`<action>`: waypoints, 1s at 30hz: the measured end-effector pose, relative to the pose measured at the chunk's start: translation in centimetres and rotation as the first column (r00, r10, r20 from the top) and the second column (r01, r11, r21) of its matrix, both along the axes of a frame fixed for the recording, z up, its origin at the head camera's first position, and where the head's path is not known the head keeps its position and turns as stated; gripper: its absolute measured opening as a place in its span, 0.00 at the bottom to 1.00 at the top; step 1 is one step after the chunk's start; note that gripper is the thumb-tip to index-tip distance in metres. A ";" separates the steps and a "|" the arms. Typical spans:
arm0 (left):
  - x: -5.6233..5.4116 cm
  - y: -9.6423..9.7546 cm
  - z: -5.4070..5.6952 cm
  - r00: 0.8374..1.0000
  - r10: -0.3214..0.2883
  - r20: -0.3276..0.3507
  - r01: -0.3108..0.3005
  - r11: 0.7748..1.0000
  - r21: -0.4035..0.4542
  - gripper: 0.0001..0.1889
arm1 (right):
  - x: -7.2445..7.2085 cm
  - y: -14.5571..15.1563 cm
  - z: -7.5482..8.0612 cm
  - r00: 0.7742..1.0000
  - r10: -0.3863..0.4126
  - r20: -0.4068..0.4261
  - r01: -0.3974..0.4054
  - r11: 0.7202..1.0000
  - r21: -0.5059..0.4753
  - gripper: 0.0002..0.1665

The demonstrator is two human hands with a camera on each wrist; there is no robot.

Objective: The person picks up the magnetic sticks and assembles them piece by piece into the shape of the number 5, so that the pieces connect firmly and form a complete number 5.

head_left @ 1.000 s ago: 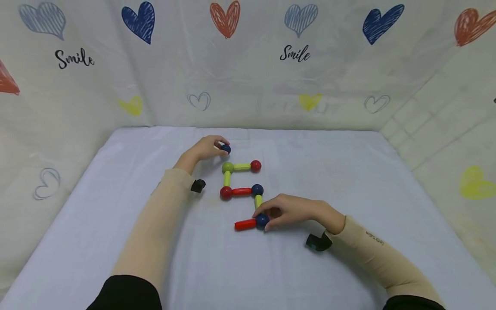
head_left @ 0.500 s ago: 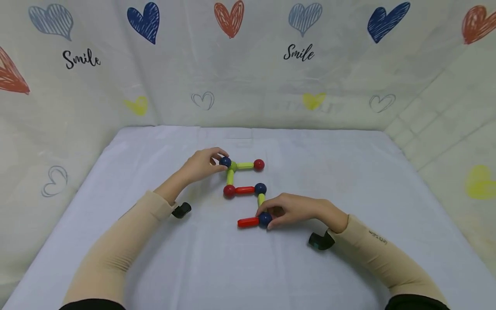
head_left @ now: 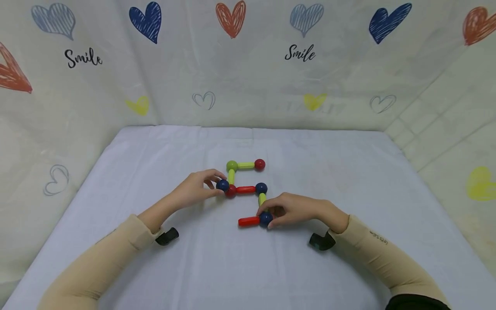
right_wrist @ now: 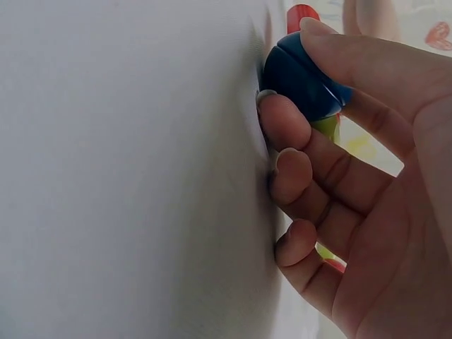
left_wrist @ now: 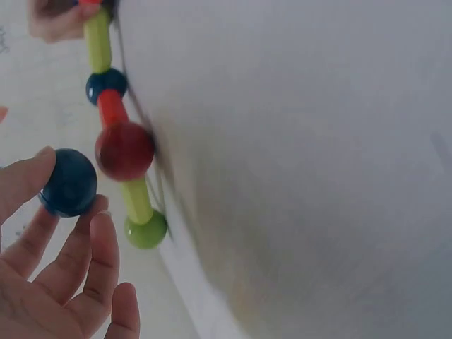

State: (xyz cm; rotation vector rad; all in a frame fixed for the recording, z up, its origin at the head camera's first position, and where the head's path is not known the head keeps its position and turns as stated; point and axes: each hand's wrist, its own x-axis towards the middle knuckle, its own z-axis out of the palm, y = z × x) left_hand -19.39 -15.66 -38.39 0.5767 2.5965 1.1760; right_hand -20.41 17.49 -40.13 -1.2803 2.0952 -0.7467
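Observation:
My left hand (head_left: 196,189) pinches a loose blue ball (left_wrist: 68,182) between thumb and fingertips. In the head view this ball overlaps the left side of a red ball (head_left: 230,191); the left wrist view shows a gap between them. My right hand (head_left: 288,210) grips the blue ball (right_wrist: 300,76) at the near corner of a ball-and-rod chain. From that corner a red rod (head_left: 249,221) points left and a yellow-green rod (head_left: 262,199) runs up to another blue ball (head_left: 261,188). A red rod (head_left: 246,190) joins that one to the red ball.
The chain's far part has a yellow-green rod (head_left: 231,176), a green ball (head_left: 232,166), another yellow-green rod (head_left: 246,165) and a red end ball (head_left: 259,164). All lies on a white-covered table (head_left: 341,168). A heart-printed sheet (head_left: 248,77) hangs behind.
My left hand has carried the loose blue ball toward me, from beyond the green ball down to beside the red ball. My right hand keeps its grip in the same place.

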 end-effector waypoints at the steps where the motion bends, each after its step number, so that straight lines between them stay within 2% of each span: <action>1: 0.3 0.0 -0.1 1.000 -0.008 0.006 0.008 1.000 0.002 0.18 | 0.0 0.0 0.1 1.000 -0.001 0.002 0.001 1.000 -0.002 0.22; 10: 1.9 0.0 -0.8 0.996 -0.061 0.060 0.063 0.998 -0.025 0.18 | -0.1 -0.2 -0.1 1.000 -0.009 0.007 0.009 1.000 -0.003 0.22; 15: 2.9 0.5 -1.1 0.986 -0.131 0.100 0.135 0.990 -0.035 0.17 | 0.1 -0.3 -0.1 0.999 -0.037 0.001 0.037 0.999 -0.001 0.22; 21: 3.8 1.4 -1.5 0.972 -0.167 0.164 0.174 0.984 -0.029 0.17 | 0.2 -0.5 -0.1 0.999 -0.050 -0.004 0.050 0.999 -0.003 0.23; 30: 4.5 1.5 -1.4 0.972 -0.182 0.149 0.190 0.981 -0.043 0.17 | 0.3 -0.9 -0.1 0.999 -0.053 0.003 0.053 0.999 0.005 0.24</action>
